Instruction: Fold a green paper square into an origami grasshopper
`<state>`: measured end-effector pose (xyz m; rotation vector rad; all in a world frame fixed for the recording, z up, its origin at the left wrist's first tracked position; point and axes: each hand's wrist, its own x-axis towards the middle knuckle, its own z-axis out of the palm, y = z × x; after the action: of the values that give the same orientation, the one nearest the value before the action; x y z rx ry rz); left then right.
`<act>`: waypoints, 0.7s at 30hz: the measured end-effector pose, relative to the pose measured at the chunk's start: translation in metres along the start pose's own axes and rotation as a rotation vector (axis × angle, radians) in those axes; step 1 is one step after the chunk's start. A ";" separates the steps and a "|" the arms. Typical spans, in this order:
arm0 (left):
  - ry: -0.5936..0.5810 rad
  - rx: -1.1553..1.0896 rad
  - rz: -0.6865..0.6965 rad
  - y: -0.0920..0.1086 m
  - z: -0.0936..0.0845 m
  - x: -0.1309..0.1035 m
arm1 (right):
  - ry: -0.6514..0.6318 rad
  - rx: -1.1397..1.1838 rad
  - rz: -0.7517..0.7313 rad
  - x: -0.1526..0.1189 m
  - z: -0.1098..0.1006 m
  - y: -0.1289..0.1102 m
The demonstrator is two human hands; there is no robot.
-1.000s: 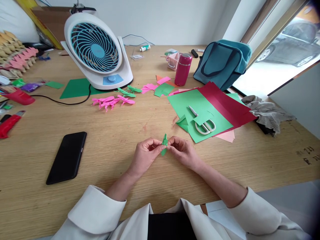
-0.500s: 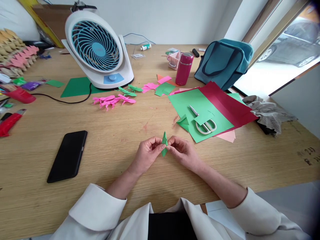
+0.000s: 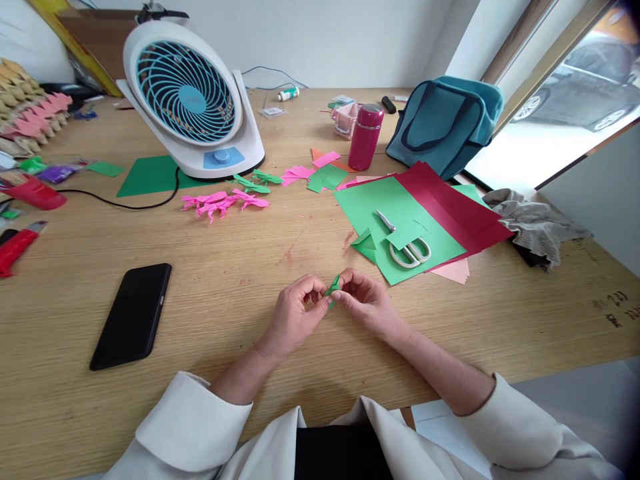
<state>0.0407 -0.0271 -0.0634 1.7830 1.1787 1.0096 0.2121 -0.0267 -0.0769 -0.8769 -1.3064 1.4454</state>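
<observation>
A small folded piece of green paper [image 3: 334, 287] is pinched between both hands above the wooden table. My left hand [image 3: 295, 312] grips its left side with thumb and fingertips, and my right hand [image 3: 367, 303] pinches the right side; the fingertips hide part of it. Beyond my right hand lie a folded green paper triangle [image 3: 365, 245], a large light green sheet [image 3: 420, 207] and scissors [image 3: 410, 253] with pale handles, partly under a small green scrap [image 3: 404, 233]. Farther off are folded pink paper figures [image 3: 217, 203] and folded green paper figures [image 3: 253, 181].
A black phone [image 3: 131, 317] lies to the left. At the back stand a white and blue fan [image 3: 193, 100], a magenta flask [image 3: 366, 138] and a teal bag [image 3: 443, 127]. Red sheets [image 3: 463, 213] lie at right, and a red utility knife [image 3: 20, 247] at far left.
The green paper has gone from standing upright and pointed to tilted right, with more of it covered by my fingers. Both hands remain at nearly the same place.
</observation>
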 end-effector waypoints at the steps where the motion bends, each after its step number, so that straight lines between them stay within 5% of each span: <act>1: 0.000 0.014 0.018 0.001 0.000 0.000 | -0.002 -0.003 -0.004 0.000 0.000 0.000; 11: -0.054 0.002 0.039 0.000 -0.001 0.002 | -0.016 -0.098 -0.022 0.001 -0.003 -0.005; 21: 0.024 -0.387 -0.204 -0.007 -0.003 0.004 | 0.006 0.046 0.088 0.004 0.001 -0.001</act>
<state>0.0364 -0.0206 -0.0672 1.3255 1.0698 1.0569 0.2099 -0.0236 -0.0759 -0.9175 -1.2388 1.5337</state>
